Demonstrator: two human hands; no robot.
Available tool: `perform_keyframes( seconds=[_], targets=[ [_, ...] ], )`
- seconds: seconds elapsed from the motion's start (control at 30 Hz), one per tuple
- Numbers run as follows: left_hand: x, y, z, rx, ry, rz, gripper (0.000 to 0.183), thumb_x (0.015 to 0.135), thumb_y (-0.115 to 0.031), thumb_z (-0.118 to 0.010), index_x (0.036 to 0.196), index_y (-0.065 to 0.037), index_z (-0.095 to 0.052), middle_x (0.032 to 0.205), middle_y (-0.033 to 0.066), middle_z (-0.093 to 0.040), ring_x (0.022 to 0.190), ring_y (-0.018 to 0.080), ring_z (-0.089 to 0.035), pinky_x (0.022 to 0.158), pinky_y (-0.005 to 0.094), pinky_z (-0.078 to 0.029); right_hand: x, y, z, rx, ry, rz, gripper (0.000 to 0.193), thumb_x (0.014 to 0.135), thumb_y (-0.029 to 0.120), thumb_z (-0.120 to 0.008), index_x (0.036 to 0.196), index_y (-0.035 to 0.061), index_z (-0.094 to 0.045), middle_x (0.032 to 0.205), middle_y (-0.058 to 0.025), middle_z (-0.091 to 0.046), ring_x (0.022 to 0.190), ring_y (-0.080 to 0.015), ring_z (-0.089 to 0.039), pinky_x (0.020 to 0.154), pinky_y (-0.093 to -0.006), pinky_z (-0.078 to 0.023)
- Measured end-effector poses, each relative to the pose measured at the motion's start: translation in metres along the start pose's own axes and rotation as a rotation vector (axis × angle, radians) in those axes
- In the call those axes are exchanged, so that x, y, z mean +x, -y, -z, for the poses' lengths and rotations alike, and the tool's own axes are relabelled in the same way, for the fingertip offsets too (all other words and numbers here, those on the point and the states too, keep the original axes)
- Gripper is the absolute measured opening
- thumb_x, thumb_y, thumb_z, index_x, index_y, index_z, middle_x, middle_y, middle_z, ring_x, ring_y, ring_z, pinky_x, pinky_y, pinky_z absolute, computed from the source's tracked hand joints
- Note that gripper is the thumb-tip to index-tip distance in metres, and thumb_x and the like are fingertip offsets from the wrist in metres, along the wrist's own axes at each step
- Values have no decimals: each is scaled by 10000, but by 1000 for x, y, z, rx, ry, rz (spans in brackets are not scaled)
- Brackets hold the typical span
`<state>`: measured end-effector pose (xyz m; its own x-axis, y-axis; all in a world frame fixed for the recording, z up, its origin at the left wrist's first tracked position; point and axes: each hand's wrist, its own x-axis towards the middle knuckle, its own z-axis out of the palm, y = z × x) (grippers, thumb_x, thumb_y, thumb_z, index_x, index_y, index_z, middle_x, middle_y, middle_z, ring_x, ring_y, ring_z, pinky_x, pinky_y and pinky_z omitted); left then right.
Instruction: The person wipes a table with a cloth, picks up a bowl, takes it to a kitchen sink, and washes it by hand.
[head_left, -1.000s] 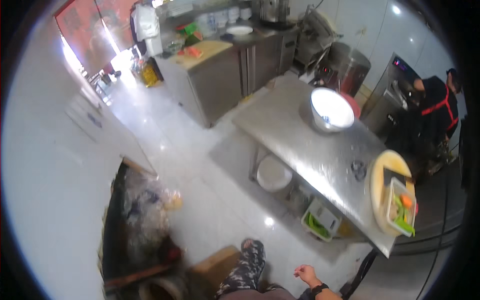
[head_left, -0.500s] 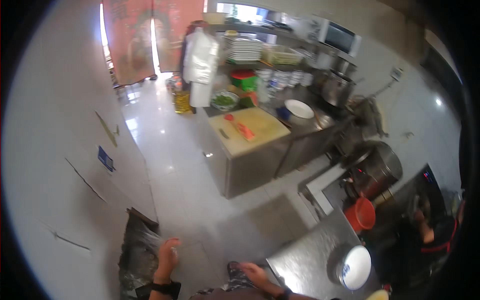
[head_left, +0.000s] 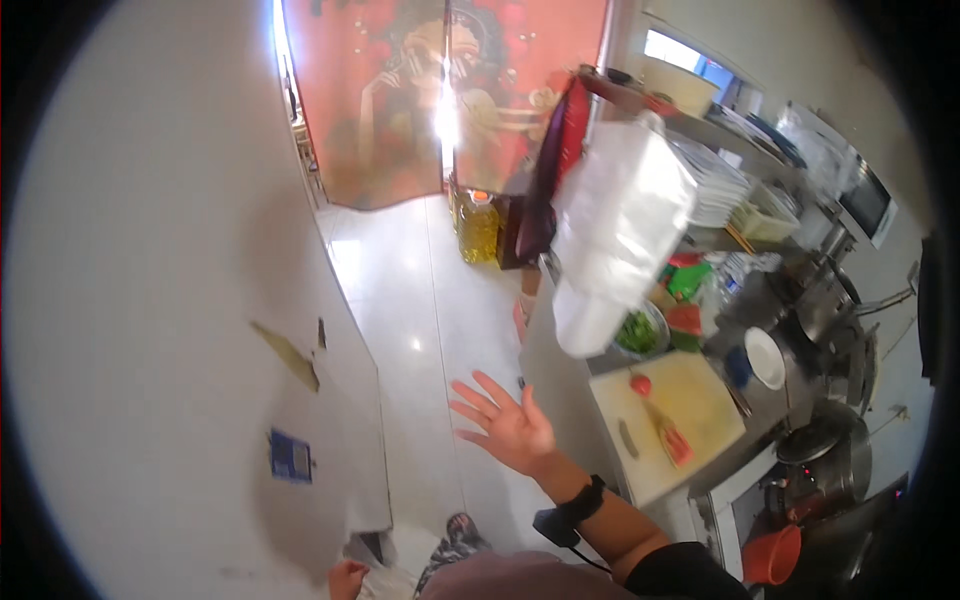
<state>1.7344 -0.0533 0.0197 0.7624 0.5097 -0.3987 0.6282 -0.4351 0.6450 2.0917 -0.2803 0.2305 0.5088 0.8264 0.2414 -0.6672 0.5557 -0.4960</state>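
My right hand (head_left: 508,428) reaches forward over the white floor, palm showing and fingers spread, with nothing in it. A black strap with a small dark box (head_left: 568,512) is on its wrist. Nearest to it is the yellowish cutting board (head_left: 705,395) on the counter, with a small red round piece (head_left: 640,384) and red cut slices (head_left: 676,445) on it. At the lower edge my left hand (head_left: 348,578) is only partly in view, its fingers curled. Whitish plastic (head_left: 388,582) lies right beside it; what the fingers hold, if anything, is hidden.
White plastic bags (head_left: 625,230) hang over the counter's near end, by a bowl of greens (head_left: 640,332) and a watermelon piece (head_left: 685,320). Oil jugs (head_left: 478,230) stand before the red curtain (head_left: 380,120). A wall (head_left: 180,300) runs along the left; a red bucket (head_left: 772,555) sits lower right.
My view has turned left and come nearer the curtain and counter. My right hand has risen and spread forward. The metal table with the white bowl has left view.
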Motion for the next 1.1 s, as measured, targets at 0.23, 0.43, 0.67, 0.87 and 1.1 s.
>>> perform_keyframes(
  seconds=[0.23,0.43,0.67,0.87,1.1],
  targets=[
    [325,-319,101,-219,-63,-834,617,616,191,-294,1125,-66,-530,1168,149,-507,1109,262,-473,949,314,-351,188,81,111,-202,-293,143,560,884,473,-301,1342,167,-196,1364,-101,-262,1210,-257,-305,955,-423,-263],
    [545,-529,172,-402,204,-1079,640,671,166,-350,1256,-89,-397,1348,137,-301,1221,299,-336,988,335,-283,401,168,204,-212,20,268,529,901,373,-346,1344,150,-162,1312,-95,-342,1162,-239,-374,885,-344,-341],
    [741,-527,375,-952,-994,-949,601,855,-215,-473,1342,-63,-155,1372,98,-224,1251,287,-246,991,410,-265,608,333,278,-390,-671,1238,557,872,355,-394,1345,153,-179,1333,-53,-305,1107,-195,-394,892,-347,-333],
    [842,-556,444,-523,-1290,-1148,541,831,-223,-527,1272,-51,-266,1282,104,-330,1098,252,-407,898,370,-353,804,333,350,-731,-180,783,573,837,210,-485,1321,86,-204,1348,-113,-257,1170,-220,-350,887,-343,-355],
    [1122,-571,464,-673,-918,-608,157,862,-147,-508,775,-16,-508,617,39,-503,622,96,-485,660,212,-398,861,408,527,-1067,-1215,473,75,741,-1,-616,755,1,-543,580,-32,-530,465,-99,-501,428,-216,-408]
  ],
)
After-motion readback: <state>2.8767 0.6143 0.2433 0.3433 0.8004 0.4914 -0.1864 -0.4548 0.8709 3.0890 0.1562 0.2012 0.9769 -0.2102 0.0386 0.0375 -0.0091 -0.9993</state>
